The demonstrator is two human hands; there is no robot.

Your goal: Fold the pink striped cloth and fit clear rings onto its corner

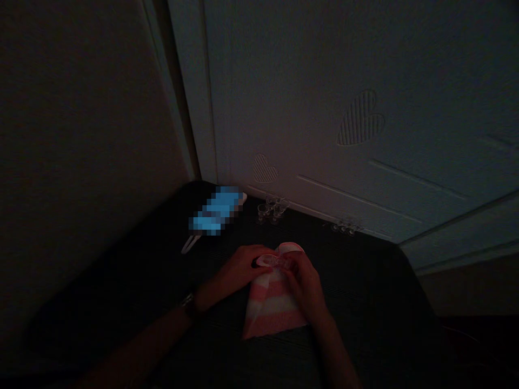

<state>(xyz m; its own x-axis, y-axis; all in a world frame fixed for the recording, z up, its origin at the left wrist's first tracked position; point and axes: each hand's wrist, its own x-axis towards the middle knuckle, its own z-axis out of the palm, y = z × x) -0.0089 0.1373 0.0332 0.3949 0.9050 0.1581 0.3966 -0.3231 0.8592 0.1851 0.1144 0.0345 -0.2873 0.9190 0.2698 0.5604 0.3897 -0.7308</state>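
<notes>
A pink-and-white striped cloth (pixel 275 308) hangs down from between my two hands, over the dark table. My left hand (pixel 243 267), with a band on its wrist, grips the cloth's upper left side. From the right, the bent fingers of my right hand (pixel 306 281) pinch the upper edge, where the cloth folds up. Something pale and clear-looking lies in the fold between my fingers; dim light hides its exact shape. Beyond my hands, several small clear stemmed glasses (pixel 273 208) stand close together near the wall.
Farther right along the wall is a second group of small clear glass items (pixel 346 227). A lit, pixelated blue screen (pixel 219 210) with a pale loop (pixel 190 243) lies at the back left of the dark table (pixel 365 292). The pale wall panel (pixel 292 108) carries raised hearts.
</notes>
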